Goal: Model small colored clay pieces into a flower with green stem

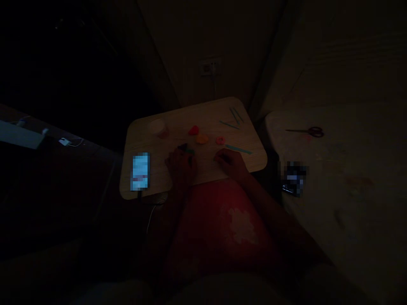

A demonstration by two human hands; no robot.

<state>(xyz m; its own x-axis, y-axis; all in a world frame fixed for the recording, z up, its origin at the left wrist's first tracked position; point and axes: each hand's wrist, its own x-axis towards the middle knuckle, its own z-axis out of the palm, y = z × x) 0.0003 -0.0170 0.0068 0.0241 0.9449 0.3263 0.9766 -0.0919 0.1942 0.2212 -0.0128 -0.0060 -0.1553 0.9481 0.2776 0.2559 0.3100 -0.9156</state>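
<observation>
The picture is very dark. My left hand [182,166] rests on a small wooden table [146,146], its fingers bent down. A dark piece [182,147] and a green piece [190,151] show right at its fingertips; what lies under the fingers is hidden. To the right, my right hand [232,163] is curled with thumb and fingers together, and anything between them is too dim to name. Just beyond it are a pink flower-shaped ring [220,140] and a flat teal strip [239,149]. A red lump [193,130] and an orange lump [201,139] sit between and beyond the hands.
A lit phone [140,171] lies at the table's left side, below a pale round container [157,126]. Several thin sticks [229,124] are at the far right corner. Scissors [310,131] and a dark device [294,178] lie on the pale surface [349,144] at right.
</observation>
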